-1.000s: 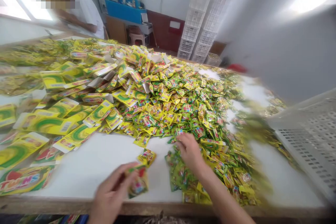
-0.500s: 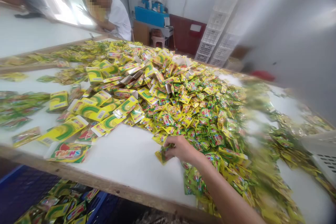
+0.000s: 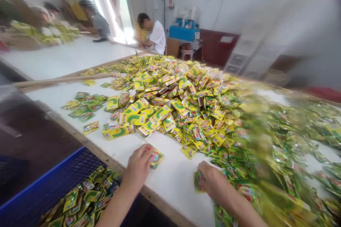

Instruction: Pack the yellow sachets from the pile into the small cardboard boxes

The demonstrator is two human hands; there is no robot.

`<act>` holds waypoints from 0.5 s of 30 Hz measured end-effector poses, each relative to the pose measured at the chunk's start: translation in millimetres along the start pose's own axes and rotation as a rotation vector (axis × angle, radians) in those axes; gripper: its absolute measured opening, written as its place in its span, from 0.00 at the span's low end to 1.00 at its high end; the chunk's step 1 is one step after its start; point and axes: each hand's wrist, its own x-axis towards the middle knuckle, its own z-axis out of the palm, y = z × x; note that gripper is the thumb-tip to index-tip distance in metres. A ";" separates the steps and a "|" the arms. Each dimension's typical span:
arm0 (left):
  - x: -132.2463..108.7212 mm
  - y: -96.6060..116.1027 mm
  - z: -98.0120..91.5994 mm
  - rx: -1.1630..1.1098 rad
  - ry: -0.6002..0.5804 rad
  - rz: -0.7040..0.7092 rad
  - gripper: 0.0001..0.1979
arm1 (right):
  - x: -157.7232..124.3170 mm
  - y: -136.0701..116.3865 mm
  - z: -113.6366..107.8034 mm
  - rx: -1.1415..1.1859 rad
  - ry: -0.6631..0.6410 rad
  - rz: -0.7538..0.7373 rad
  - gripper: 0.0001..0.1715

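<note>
My left hand (image 3: 139, 161) is closed on a small printed carton (image 3: 157, 156), held low over the white tabletop near its front edge. To the right, my right hand (image 3: 213, 178) pinches a green and yellow sachet (image 3: 198, 181) beside the heap. Its fingers partly cover the sachet. Loose sachets (image 3: 197, 133) pile up in front of and beyond the right hand. Past the left hand lie several yellow cartons (image 3: 134, 118), some with open flaps.
Below the table's front edge, a blue crate (image 3: 74, 165) holds filled cartons (image 3: 70, 198). A small group of sachets (image 3: 87, 104) lies at the left. Wooden strips (image 3: 66, 79) border the tabletop. A person in white (image 3: 158, 37) sits at the far side; others are farther left.
My view has swung left, showing more of the crate and co-workers. My left hand has come into view with a carton. My right hand still pinches a sachet, now apart from the left.
</note>
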 end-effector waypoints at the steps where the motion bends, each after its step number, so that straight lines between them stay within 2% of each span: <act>1: -3.2 11.6 7.3 -0.028 -0.010 0.028 0.19 | -10.7 0.8 -1.4 0.000 -0.035 0.010 0.18; 4: -6.7 28.6 12.2 -0.073 0.036 -0.022 0.23 | -32.7 -1.4 -7.4 0.054 -0.159 0.047 0.23; 8: -2.2 20.9 -2.5 -0.029 0.137 -0.239 0.22 | -41.2 -2.5 -6.0 0.120 -0.092 0.058 0.15; 11: -0.6 24.6 -6.5 -0.009 0.072 -0.295 0.19 | -37.4 2.1 6.0 0.224 0.023 0.096 0.11; 13: -0.2 40.0 0.7 -0.050 -0.001 -0.265 0.14 | -30.6 3.6 13.7 0.347 0.094 0.154 0.07; 15: -0.6 64.5 14.7 -0.135 -0.076 -0.186 0.07 | -21.3 1.0 15.2 0.502 0.196 0.217 0.05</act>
